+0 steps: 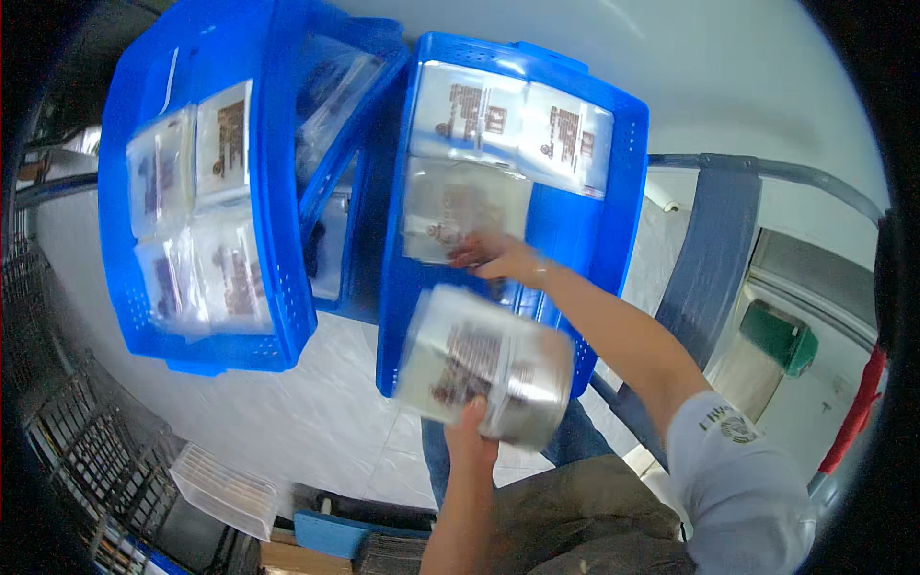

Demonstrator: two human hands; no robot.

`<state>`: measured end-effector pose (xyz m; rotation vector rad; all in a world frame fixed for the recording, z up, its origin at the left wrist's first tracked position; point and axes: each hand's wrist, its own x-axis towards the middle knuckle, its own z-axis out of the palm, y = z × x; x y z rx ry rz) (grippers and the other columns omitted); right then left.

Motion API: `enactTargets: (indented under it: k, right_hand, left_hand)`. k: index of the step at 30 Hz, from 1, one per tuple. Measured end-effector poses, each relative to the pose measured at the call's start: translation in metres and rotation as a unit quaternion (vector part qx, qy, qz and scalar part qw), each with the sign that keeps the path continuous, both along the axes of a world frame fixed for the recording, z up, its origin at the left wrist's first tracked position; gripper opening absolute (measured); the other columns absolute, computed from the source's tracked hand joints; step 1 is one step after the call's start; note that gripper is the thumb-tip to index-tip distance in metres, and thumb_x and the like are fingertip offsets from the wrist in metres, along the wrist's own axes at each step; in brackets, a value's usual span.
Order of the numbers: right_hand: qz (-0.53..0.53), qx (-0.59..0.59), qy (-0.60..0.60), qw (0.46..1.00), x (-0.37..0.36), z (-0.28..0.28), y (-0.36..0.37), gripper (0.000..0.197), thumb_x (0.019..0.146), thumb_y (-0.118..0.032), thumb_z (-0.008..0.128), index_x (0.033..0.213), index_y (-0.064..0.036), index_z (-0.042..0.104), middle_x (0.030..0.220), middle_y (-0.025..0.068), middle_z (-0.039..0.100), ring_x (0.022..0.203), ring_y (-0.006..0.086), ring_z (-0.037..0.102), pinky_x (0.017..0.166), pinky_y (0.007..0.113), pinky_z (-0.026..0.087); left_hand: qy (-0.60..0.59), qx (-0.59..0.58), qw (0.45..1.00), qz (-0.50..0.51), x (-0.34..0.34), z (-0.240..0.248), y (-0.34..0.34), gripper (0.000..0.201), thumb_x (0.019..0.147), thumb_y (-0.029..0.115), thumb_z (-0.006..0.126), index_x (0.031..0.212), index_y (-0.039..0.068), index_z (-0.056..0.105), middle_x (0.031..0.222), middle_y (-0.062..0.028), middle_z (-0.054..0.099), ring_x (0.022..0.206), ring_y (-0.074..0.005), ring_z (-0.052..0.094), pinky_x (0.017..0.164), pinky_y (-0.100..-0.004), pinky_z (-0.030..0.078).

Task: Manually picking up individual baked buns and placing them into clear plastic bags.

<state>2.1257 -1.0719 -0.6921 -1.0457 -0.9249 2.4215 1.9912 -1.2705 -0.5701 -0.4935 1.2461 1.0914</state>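
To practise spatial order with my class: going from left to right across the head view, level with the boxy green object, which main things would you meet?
First blue perforated plastic crate → second blue perforated plastic crate → wide slate-grey flat band → boxy green object → long, narrow red object

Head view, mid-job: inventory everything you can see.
Left crate: one, blue, upper left
Right crate: one, blue, upper centre
Middle crate: at least one, blue, between them
Left crate's packages: four visible, clear, printed, inside
Right crate's packages: three visible, clear, printed, far and left
Middle packages: count unclear, clear, middle crate
Held package: at least one, clear, printed, centre
Wire racks: count unclear, dark, left edge
Plastic bin: one, clear, lower left
Panel: one, blue, bottom edge
Box: one, green, right
Rails: count unclear, grey, both sides
Sleeve: one, white, lower right
Left hand: one, bare, lower centre
Right hand: one, bare, over right crate
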Motion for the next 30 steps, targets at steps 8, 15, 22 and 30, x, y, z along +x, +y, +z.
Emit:
enactTargets:
  k: [8,15,22,30]
  right_hand:
    - [-0.278,-0.084,-0.251,0.924,0.103,0.006,-0.031,0.037,0.063,-0.001,0.055,0.099,-0.0083,0.048,0.109,0.0144,0.051,0.101,0.0279,0.050,0.077,0.043,0.045]
    - [-0.340,-0.294,-0.279,0.848,0.063,-0.046,-0.049,0.021,0.065,-0.009,0.055,0.084,-0.0034,0.047,0.085,0.0124,0.050,0.073,0.0274,0.053,0.066,0.048,0.045]
    - [-0.534,-0.376,-0.170,0.738,0.053,-0.036,-0.027,0.028,0.063,-0.018,0.056,0.085,-0.0050,0.042,0.082,0.0108,0.040,0.069,0.0232,0.041,0.072,0.051,0.040]
    - [-0.033,0.104,-0.343,0.933,0.009,0.002,-0.114,0.040,0.061,-0.009,0.059,0.098,-0.0040,0.046,0.096,0.0143,0.054,0.090,0.0283,0.052,0.076,0.041,0.042]
  left_hand:
    - [-0.002,-0.050,0.995,0.082,0.010,-0.106,0.026,0.046,0.075,0.001,0.057,0.117,-0.003,0.040,0.110,-0.0134,0.049,0.099,-0.0265,0.051,0.084,-0.0398,0.044]
    - [-0.002,-0.022,0.996,0.088,0.004,-0.125,0.000,0.043,0.076,0.003,0.058,0.115,-0.003,0.040,0.108,-0.0111,0.050,0.098,-0.0243,0.051,0.085,-0.0390,0.043]
    - [-0.067,0.034,0.992,0.103,0.001,-0.068,-0.035,0.052,0.071,-0.001,0.056,0.118,0.004,0.034,0.101,-0.0101,0.048,0.092,-0.0245,0.051,0.081,-0.0406,0.045]
    - [0.024,-0.061,0.991,0.116,0.004,0.004,-0.111,0.046,0.069,0.000,0.060,0.109,0.002,0.038,0.094,-0.0096,0.049,0.082,-0.0223,0.054,0.073,-0.0403,0.048]
